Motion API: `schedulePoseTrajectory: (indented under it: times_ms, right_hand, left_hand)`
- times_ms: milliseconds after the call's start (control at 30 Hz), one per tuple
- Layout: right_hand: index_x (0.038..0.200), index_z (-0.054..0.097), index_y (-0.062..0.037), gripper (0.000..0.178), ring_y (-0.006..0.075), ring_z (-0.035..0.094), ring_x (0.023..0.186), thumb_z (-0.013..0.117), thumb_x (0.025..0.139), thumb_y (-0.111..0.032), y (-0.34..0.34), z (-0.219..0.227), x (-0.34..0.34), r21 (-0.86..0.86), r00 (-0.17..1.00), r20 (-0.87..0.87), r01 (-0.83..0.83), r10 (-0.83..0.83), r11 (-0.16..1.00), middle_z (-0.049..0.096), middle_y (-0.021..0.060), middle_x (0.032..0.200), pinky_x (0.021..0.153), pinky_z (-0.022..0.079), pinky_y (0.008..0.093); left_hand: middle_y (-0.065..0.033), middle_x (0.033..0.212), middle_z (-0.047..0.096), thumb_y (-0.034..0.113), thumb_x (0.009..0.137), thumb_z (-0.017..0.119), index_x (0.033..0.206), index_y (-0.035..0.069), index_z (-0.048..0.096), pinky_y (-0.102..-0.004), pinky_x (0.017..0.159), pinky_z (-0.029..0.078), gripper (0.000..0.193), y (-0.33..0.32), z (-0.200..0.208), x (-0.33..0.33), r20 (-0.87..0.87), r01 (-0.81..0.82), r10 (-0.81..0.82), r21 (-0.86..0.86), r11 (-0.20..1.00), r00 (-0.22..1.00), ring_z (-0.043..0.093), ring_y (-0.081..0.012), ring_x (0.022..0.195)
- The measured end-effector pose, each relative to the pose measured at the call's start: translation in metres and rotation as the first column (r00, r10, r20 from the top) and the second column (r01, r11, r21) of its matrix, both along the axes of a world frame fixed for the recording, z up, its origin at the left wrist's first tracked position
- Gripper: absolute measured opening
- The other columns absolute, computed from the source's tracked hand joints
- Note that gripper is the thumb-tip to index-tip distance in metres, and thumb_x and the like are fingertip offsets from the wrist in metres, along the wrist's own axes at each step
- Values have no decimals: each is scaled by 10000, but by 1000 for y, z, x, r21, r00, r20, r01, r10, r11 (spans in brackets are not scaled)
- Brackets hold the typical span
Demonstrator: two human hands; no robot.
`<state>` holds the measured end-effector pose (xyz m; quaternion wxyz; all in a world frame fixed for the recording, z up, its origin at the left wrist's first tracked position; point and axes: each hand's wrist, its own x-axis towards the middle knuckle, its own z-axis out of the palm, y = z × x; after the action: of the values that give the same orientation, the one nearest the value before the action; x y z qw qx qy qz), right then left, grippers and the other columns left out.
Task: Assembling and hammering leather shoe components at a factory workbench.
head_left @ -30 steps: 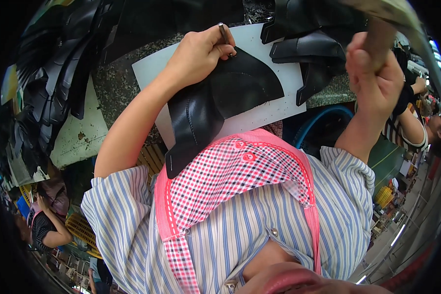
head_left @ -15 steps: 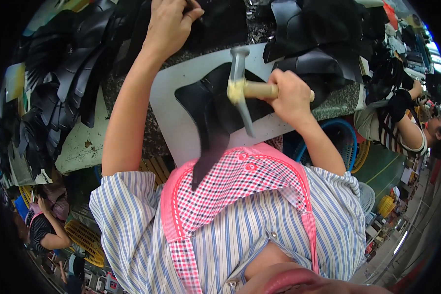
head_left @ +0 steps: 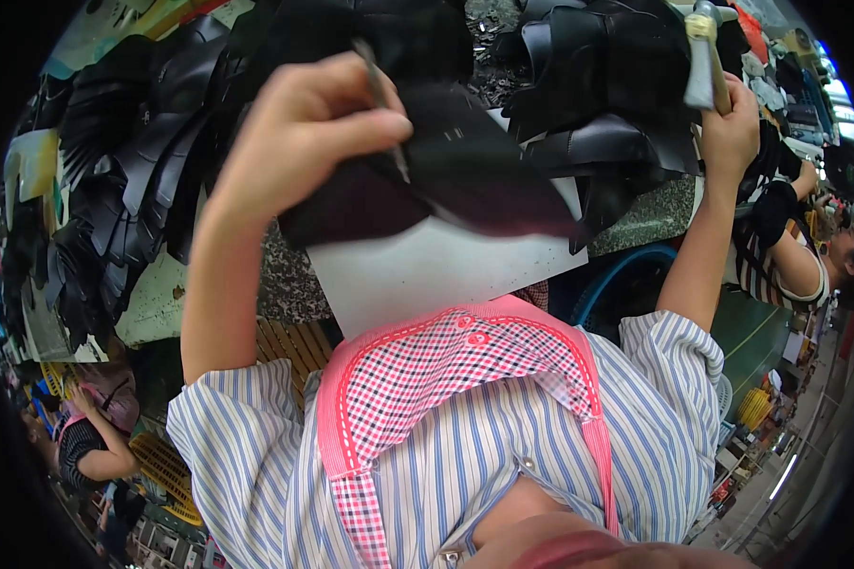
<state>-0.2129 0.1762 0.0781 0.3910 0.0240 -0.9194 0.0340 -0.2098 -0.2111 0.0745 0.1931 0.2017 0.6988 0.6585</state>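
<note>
My left hand [head_left: 318, 133] is closed on a thin metal rod [head_left: 380, 81], its lower end pointing down over a black leather piece [head_left: 351, 204]. Beside it another dark flap [head_left: 512, 194], blurred by motion, hangs over the pale board [head_left: 417, 275]; whether the two are one piece I cannot tell. Small pale marks show on the black leather [head_left: 451, 135] just beyond. Out to the far right, my right hand [head_left: 731, 133] grips the handle of a hammer [head_left: 700, 71], whose metal head is raised beside a black leather stack.
Black leather pieces are heaped at the left [head_left: 152, 171] and along the far side [head_left: 617, 76]. A speckled stone worktop [head_left: 650, 213] lies under the board. A blue basket [head_left: 617, 275] stands below its right edge. Co-workers sit at both sides, one in a striped top [head_left: 792, 251].
My left hand has come nearer from the far pile, now with the metal rod plainly visible. The hammer has swung far right. The black leather has shifted away from me across the board.
</note>
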Motion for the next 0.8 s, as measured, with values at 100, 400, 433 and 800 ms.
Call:
schedulePoseTrajectory:
  times_ms: [100,400,433,800]
  right_hand:
    - [872,593,-25,192,69,526,711,658,706,-94,-55,3,34,-515,928,190,-185,322,837,590,3,773,650,418,204]
    - [936,588,-22,268,138,570,633,664,710,-145,-122,-44,101,-472,409,779,-116,475,874,596,86,728,608,441,250]
    - [936,588,-22,268,138,570,633,664,710,-145,-122,-50,104,-476,403,779,-117,480,872,596,86,728,608,441,250]
    - [849,617,-31,207,169,582,577,633,729,-199,-106,-30,94,-633,632,548,-116,548,765,606,61,654,552,446,266]
  left_hand:
    - [-83,776,587,95,700,629,747,8,581,-272,653,429,110,8,-66,20,-67,-21,-4,-370,929,998,556,-187,703]
    - [-95,733,571,63,754,576,824,32,522,-277,605,437,94,29,-68,28,-385,-90,-31,-292,952,923,567,-217,665]
    - [-91,717,580,58,764,565,837,30,521,-273,598,441,90,30,-76,27,-341,-118,15,-283,952,940,572,-204,641]
    - [-84,708,613,76,788,545,870,16,524,-260,568,460,104,41,-84,20,-191,-102,48,-280,955,980,587,-155,598]
